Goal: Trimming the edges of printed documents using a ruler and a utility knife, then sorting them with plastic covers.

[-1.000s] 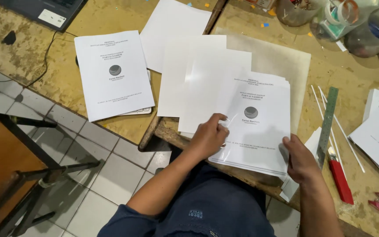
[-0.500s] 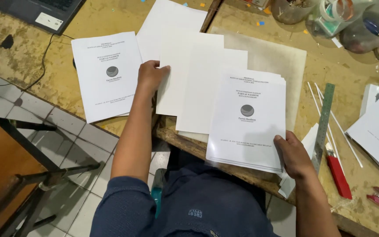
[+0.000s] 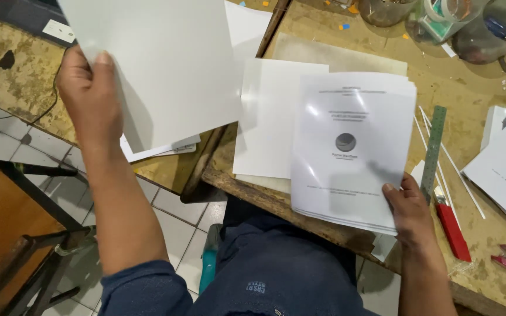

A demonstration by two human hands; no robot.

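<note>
Moved since half a second ago: the left hand [image 3: 89,99], then flat on the sheets across the gap between the two tables, is now raised toward the camera with a blank white sheet [image 3: 159,64] pinched at its left edge, thumb on top and fingers behind; the sheet hangs in the air above the left table [image 3: 7,76] and hides most of the printed booklet [image 3: 159,147] that lies there, only a corner of which shows beneath it. The edge grip likely keeps the face of the sheet clean and lets it swing freely. The right hand [image 3: 411,213] is unchanged in place: fingers spread and pressed on the lower right corner of the stack of printed pages [image 3: 352,146], seemingly to pin it so the pile does not slide off the near edge of the wooden table [image 3: 346,58], which it overhangs slightly. Item beside the stack, touching and partly beneath its left side: more blank white sheets [image 3: 265,117], laid within easy reach of the left hand. Right of the stack: a green steel ruler [image 3: 434,146] lying lengthwise, thin white rods [image 3: 452,169] crossing near it, and a red-handled cutter [image 3: 452,228] just beside the right hand. Farther right: another pile of white paper [image 3: 505,164]. Lower left, off the tables: a wooden stool [image 3: 7,234] on the tiled floor [image 3: 177,216].
</note>
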